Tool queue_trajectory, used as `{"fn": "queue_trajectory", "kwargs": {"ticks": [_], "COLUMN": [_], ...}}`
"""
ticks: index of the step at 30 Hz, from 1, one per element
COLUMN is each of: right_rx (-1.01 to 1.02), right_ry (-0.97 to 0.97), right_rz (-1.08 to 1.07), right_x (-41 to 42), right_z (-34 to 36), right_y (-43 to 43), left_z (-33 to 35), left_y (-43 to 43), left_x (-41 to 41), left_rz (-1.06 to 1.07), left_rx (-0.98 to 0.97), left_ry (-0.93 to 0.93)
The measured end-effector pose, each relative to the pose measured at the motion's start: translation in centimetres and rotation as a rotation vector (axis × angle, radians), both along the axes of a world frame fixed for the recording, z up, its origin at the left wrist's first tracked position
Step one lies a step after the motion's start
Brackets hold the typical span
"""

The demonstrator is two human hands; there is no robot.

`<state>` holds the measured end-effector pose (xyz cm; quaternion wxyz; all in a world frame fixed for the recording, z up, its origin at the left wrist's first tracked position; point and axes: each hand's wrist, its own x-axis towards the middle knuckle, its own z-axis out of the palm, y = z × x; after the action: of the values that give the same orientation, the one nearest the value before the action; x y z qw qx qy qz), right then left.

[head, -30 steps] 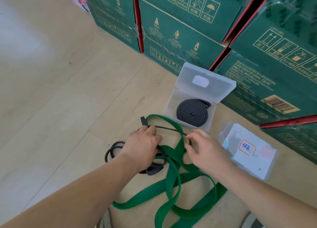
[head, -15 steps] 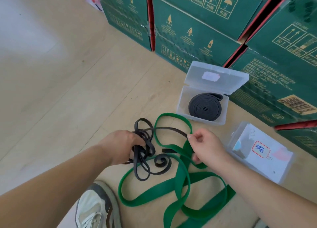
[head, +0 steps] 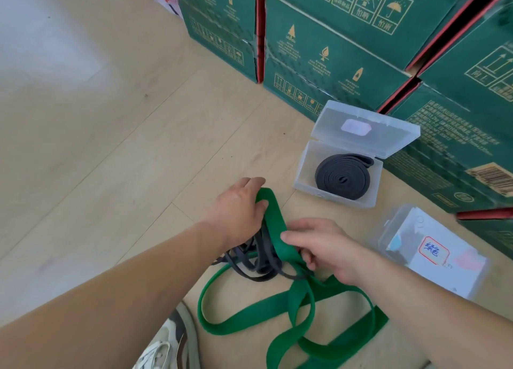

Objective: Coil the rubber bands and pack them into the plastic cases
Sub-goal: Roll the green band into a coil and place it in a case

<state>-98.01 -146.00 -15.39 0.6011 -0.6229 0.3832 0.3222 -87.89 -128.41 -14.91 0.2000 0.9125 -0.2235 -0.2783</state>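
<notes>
Head view shows the green band (head: 288,307) sprawled in loose loops on the floor (head: 111,152), on the near side of the open case (head: 304,171). Its raised fold points toward that case. The left hand (head: 238,207) is curled round the fold, and the right hand (head: 324,246) pinches both plies just behind it, thumb on top. By its drape the band looks soft, flat, light and springy. A coil would likely unwind if let go, so grip the folded end firmly and roll from there, plies stacked. A thin black band (head: 258,263) lies tangled beneath the hands and may snag. A coiled black band (head: 344,178) already sits in the open case. A shut labelled case (head: 433,255) lies to its right, nearer the person.
</notes>
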Motion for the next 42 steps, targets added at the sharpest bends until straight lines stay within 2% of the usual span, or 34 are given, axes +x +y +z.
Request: {"fn": "queue_trajectory", "kwargs": {"ticks": [6,11,15,18,24,28,34,38,40,42], "right_rx": [-0.259,-0.280,-0.366,-0.515,-0.631,-0.571,-0.263,-0.271,-0.253,-0.272], "right_ry": [-0.338,-0.373,-0.414,-0.528,-0.713,-0.775,-0.997,-0.988,-0.944,-0.908], "right_rz": [0.176,0.330,0.462,0.517,0.735,0.532,0.160,-0.053,-0.120,-0.177], "right_x": [-0.3,-1.3,-2.8,-3.0,-4.5,-7.0,-11.5,-13.3,-13.7,-13.7], "right_z": [3.9,9.1,15.1,21.2,34.8,41.3,48.0,47.8,46.9,46.0], "right_y": [0.6,-0.8,-1.5,-2.0,-1.7,-1.8,-1.1,0.3,0.9,1.1], "left_z": [1.9,8.5,17.2,24.1,36.7,44.5,52.8,50.9,47.8,44.4], "left_y": [0.4,0.5,0.0,-0.5,-1.2,-1.9,-2.6,-3.4,-3.3,-2.7], "left_x": [1.4,1.7,-0.1,-2.6,-6.7,-9.1,-11.9,-13.6,-14.4,-15.5], "left_rz": [0.032,0.114,0.051,-0.025,-0.038,-0.044,-0.011,0.150,0.191,0.174], "left_rx": [0.038,-0.222,-0.445,-0.558,-0.766,-0.876,-1.103,-1.153,-1.056,-0.928], "left_ry": [0.142,0.233,0.353,0.328,0.140,-0.019,-0.175,-0.102,-0.058,0.062]}}
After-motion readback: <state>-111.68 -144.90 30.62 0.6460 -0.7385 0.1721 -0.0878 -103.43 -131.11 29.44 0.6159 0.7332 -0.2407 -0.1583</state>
